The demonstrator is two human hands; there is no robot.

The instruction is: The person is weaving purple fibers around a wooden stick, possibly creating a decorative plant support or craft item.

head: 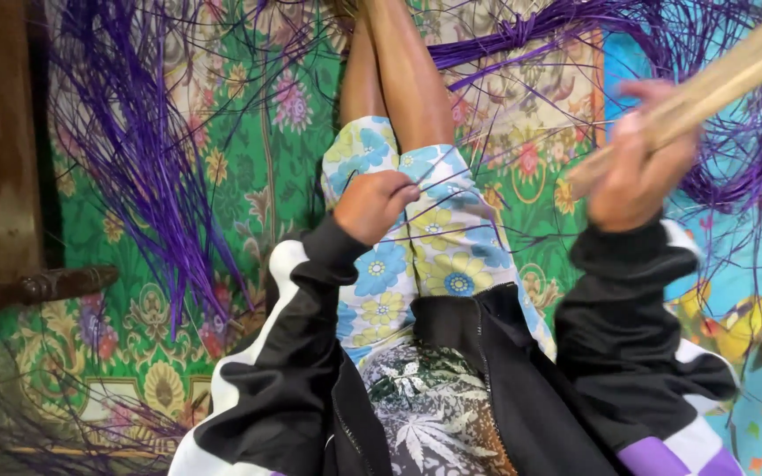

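Seated on the floral mat (134, 317), we clamp our right hand (637, 176) on pale flat strips (716, 79) near its far-right edge; our left hand (372, 204) rests curled shut on our lap, purple fibres (147, 176) spread alongside.

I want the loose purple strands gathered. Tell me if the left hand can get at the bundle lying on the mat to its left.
Probably yes. The left hand rests on the flowered shorts, holding nothing visible, and only bare mat separates it from the purple strands.
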